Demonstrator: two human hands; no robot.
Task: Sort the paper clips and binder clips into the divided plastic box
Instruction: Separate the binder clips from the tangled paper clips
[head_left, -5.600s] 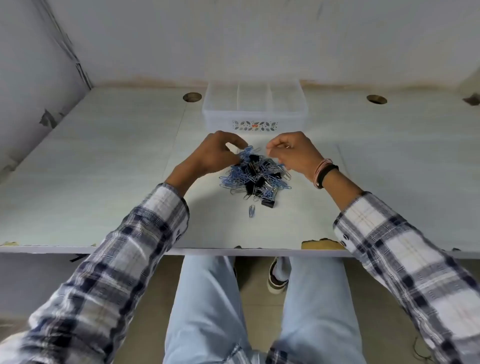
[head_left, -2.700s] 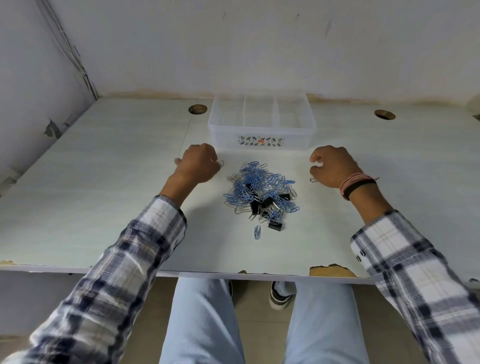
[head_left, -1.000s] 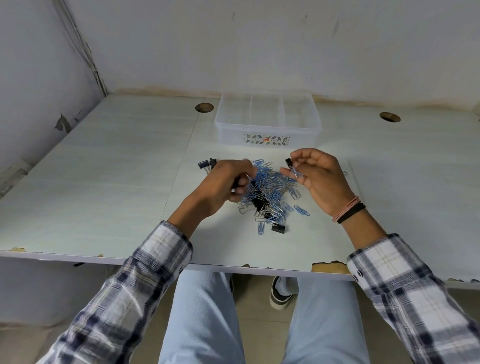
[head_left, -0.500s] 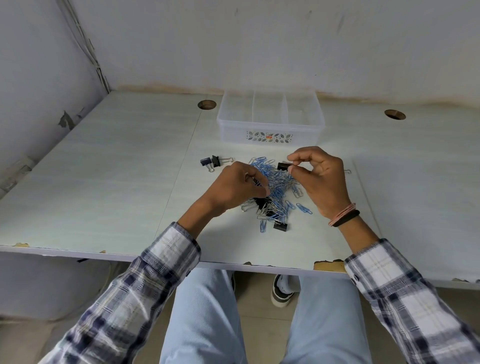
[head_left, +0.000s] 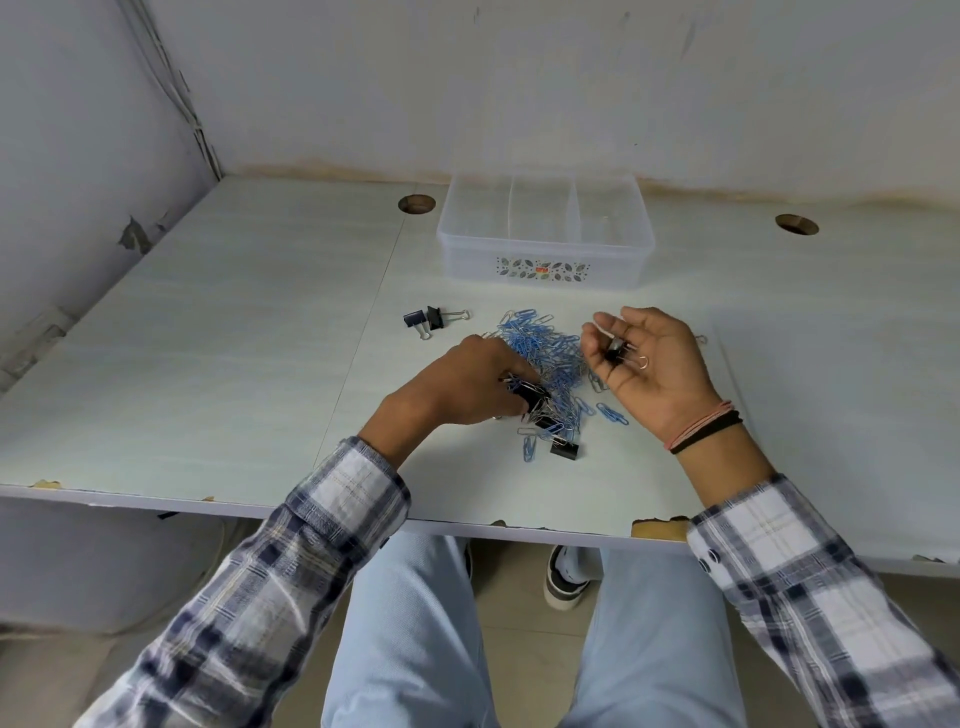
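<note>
The divided plastic box (head_left: 544, 262) stands at twelve o'clock on the table (head_left: 208, 332), and its three compartments look empty, though clear walls make that hard to judge. The pile of blue paper clips (head_left: 550, 358) lies at centre. The left hand (head_left: 467, 384) pinches a black binder clip (head_left: 532, 400) in the pile. The right hand (head_left: 654, 364), palm up with fingers loosely curled, cradles another binder clip (head_left: 618, 356). Two binder clips (head_left: 428, 319) lie at ten o'clock.
</note>
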